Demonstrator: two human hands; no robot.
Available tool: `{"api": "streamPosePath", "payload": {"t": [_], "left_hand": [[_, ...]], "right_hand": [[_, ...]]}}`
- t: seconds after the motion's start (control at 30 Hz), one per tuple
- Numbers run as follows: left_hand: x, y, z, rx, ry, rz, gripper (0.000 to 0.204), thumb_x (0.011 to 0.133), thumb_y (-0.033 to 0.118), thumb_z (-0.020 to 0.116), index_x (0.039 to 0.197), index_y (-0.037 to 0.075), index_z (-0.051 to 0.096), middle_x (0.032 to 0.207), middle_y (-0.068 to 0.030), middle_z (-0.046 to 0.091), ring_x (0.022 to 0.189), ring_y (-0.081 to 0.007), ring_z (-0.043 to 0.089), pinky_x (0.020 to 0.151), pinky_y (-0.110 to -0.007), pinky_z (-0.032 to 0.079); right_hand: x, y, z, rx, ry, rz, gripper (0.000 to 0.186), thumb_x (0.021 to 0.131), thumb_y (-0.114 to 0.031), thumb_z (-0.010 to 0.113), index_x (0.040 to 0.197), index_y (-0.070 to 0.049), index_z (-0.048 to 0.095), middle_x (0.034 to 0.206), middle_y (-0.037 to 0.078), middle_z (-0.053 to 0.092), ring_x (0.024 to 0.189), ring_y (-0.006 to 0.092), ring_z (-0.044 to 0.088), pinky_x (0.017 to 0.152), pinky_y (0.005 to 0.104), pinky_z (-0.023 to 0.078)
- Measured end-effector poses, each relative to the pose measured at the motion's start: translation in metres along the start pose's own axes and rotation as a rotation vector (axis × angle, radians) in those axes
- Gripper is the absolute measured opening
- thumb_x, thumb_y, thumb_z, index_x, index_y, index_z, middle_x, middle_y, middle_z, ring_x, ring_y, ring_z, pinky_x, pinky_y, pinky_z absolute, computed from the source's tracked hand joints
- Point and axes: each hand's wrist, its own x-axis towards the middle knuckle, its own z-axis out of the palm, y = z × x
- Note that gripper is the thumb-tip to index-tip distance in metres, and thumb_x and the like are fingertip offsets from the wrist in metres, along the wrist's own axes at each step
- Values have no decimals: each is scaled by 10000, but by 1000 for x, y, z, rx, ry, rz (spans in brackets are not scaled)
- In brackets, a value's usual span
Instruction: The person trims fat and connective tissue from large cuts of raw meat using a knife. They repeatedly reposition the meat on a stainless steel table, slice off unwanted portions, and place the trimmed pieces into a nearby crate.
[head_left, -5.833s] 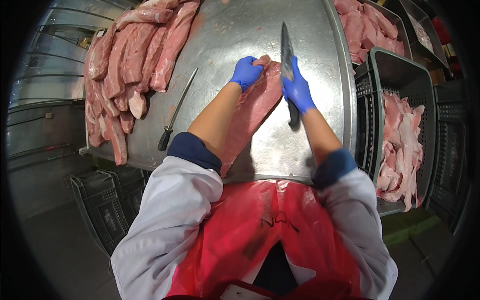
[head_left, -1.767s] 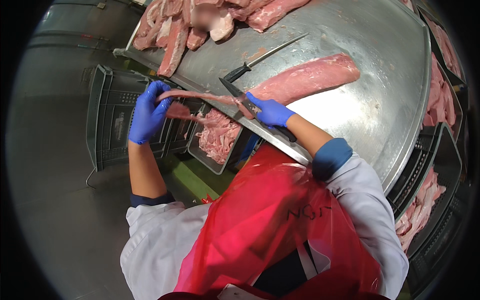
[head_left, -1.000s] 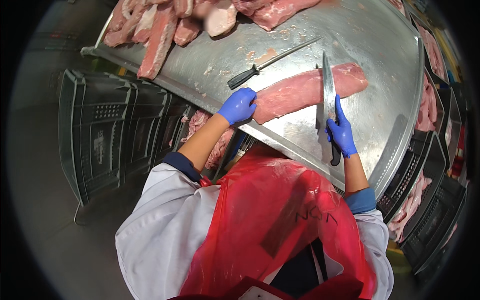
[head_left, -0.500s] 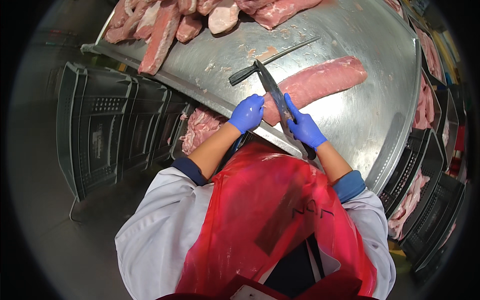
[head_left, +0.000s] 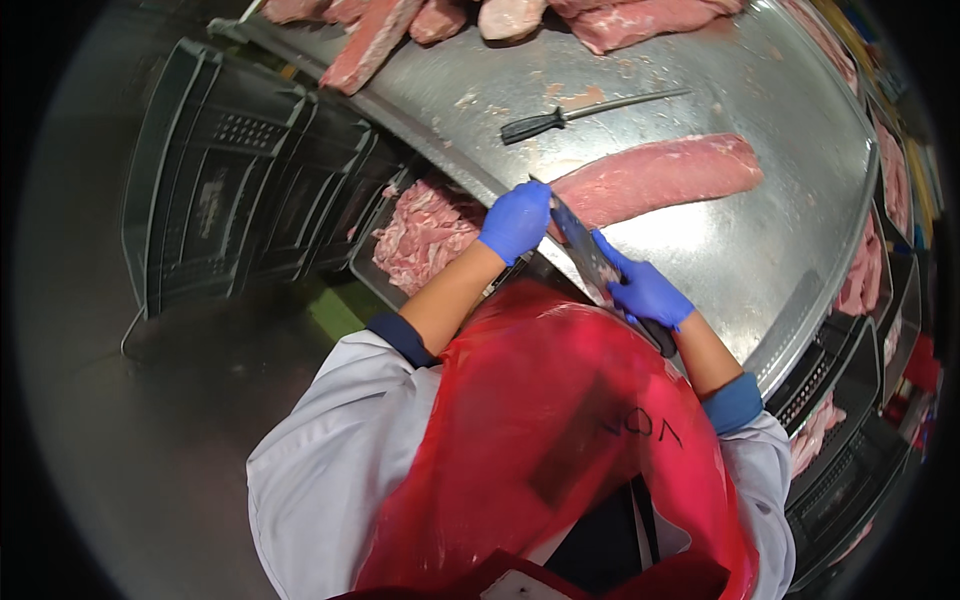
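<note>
A long pink pork loin (head_left: 668, 172) lies on the steel table (head_left: 760, 270), its near-left end at the table's front edge. My left hand (head_left: 514, 222), in a blue glove, is closed on that end, though its fingertips are partly hidden. In my blue-gloved right hand (head_left: 648, 288) is a large dark-handled knife (head_left: 579, 237), its blade slanting up-left across the loin's end beside my left hand. Above the loin lies a sharpening steel (head_left: 533, 127) with a black handle.
Raw pork cuts (head_left: 365, 45) are piled at the top. Grey crates (head_left: 220, 180) stand left of the table, with a bin of meat trimmings (head_left: 420, 235) under the front edge and a green block (head_left: 338, 312). More containers of meat (head_left: 860, 260) line the right side.
Earlier the knife pointed upward right of my left hand and a strip was held off the loin. Now the blade has swung down-left to the loin's end. The view has shifted slightly.
</note>
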Motion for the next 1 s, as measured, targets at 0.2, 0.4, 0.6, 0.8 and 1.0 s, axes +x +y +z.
{"api": "streamPosePath", "payload": {"t": [0.2, 0.4, 0.6, 0.8, 1.0], "left_hand": [[3, -6, -28, -89, 109, -34, 84, 901, 102, 572, 928, 25, 593, 875, -211, 644, 842, -421, 641, 749, -499, 515], [-27, -41, -68, -308, 447, -211, 109, 931, 126, 598, 953, 21, 616, 806, -206, 640, 702, -345, 637, 689, -399, 529], [-108, -174, -78, 100, 23, -465, 290, 931, 273, 654, 1079, 30, 603, 917, -171, 682, 810, -326, 668, 742, -413, 540], [14, -41, -40, 300, -49, -95, 898, 784, 465, 771, 1486, 32, 415, 1226, -263, 630, 1135, -410, 613, 1004, -483, 486], [139, 77, 55, 378, -327, -192, 860, 745, 350, 787, 1437, -22, 437, 1308, -283, 581, 1212, -413, 587, 999, -507, 496]], "right_hand": [[44, 2, 5, 36, 16, -116, 788, 936, -68, 526, 1623, -286, 209, 851, 134, 688, 661, 138, 643, 667, 322, 538], [-49, -4, -26, -67, -236, -18, 814, 918, -29, 534, 1624, -278, 215, 846, 125, 681, 670, 148, 636, 710, 312, 534], [-93, 30, -45, 243, 90, 2, 822, 918, 10, 522, 1625, -281, 223, 733, 61, 606, 543, 75, 549, 500, 259, 482], [-116, 67, -32, 532, 402, -14, 852, 900, 61, 484, 1631, -273, 201, 799, 12, 603, 565, 85, 566, 462, 228, 463], [-144, 99, -12, 696, 584, -24, 837, 910, 68, 484, 1627, -268, 214, 852, 26, 620, 575, 85, 572, 437, 217, 448]]}}
